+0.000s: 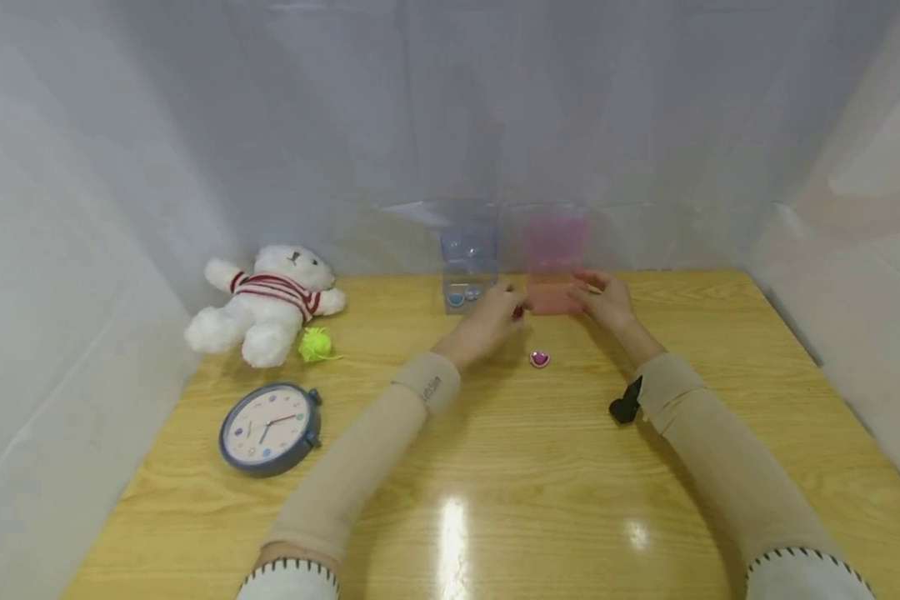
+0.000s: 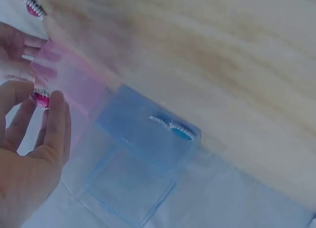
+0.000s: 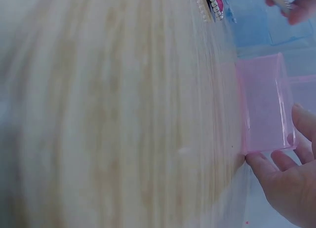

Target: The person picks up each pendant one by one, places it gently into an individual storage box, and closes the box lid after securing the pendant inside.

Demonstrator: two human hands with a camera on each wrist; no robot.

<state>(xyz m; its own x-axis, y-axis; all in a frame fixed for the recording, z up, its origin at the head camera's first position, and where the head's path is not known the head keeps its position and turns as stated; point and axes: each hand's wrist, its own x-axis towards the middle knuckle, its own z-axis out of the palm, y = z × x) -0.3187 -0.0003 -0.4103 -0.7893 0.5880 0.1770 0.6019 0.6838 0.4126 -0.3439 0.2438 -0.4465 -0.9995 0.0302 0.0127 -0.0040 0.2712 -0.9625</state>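
Observation:
My left hand pinches a pink gem with a beaded silver rim between thumb and fingertips, just in front of the pink see-through box. The box's lid stands raised at the back. At that box's right side, my right hand grips the side wall, with fingers at its lower corner and upper edge. Beside it stands a blue see-through box, also with its lid up, holding blue beaded gems. A second pink gem lies on the table nearer to me.
A white plush bear in a striped top lies at the back left, with a yellow-green yarn ball beside it. A round blue-rimmed clock lies nearer on the left. By my right sleeve is a black object. White sheeting hangs behind the table.

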